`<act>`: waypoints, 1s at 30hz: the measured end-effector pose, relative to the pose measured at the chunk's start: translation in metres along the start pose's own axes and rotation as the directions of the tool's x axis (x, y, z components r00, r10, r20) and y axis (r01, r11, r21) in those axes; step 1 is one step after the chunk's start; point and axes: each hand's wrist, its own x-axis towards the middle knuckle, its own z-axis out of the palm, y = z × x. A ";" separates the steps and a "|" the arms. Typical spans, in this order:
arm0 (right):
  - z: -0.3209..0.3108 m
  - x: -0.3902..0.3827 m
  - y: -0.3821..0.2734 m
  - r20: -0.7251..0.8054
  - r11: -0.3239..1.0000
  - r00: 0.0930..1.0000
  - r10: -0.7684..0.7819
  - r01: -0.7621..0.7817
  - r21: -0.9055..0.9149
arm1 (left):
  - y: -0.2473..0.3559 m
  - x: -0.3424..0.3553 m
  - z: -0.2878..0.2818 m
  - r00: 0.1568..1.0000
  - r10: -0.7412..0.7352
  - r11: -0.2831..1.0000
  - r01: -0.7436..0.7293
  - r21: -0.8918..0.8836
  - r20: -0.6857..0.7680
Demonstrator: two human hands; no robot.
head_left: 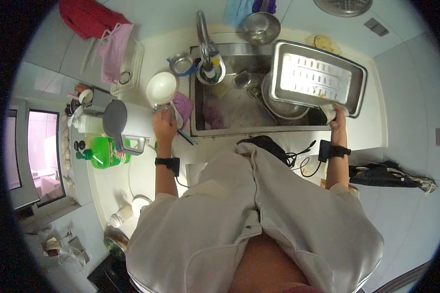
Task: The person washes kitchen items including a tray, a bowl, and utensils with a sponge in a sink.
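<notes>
My left hand (pixel 165 123) is closed at the left of the sink, just below a white bowl (pixel 162 88). Something shiny shows at its fingertips, too small to name. A white spoon (pixel 177 116) and a purple cloth (pixel 183 108) lie right beside it. My right hand (pixel 336 116) is closed on a pale and dark sponge-like thing (pixel 327 113) at the near edge of a steel rectangular tray (pixel 359 90). The slotted tray sits tilted over the sink's right side. Beneath it, a round metal bowl (pixel 291 113) is partly hidden in the sink (pixel 220 131).
A curved faucet (pixel 202 34) stands behind the sink, with a metal cup (pixel 242 79) in the basin. To the left are a grey-lidded pitcher (pixel 116 119) and a green soap bottle (pixel 102 152). Black cables (pixel 291 158) lie at the counter's front edge.
</notes>
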 end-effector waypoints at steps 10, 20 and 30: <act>0.067 -0.034 0.037 0.349 0.974 0.920 0.176 -0.111 -0.198 | 0.145 0.064 -0.009 0.692 0.277 0.240 0.622 -0.745 0.667; 0.049 -0.039 0.052 0.264 0.934 0.913 0.312 -0.244 -0.261 | 0.172 0.067 0.043 0.513 0.139 0.283 0.799 -0.531 0.847; 0.091 -0.077 0.031 0.564 -0.274 0.705 -0.431 0.493 -0.826 | 0.152 0.036 0.059 0.523 -0.078 0.207 0.841 -0.499 0.849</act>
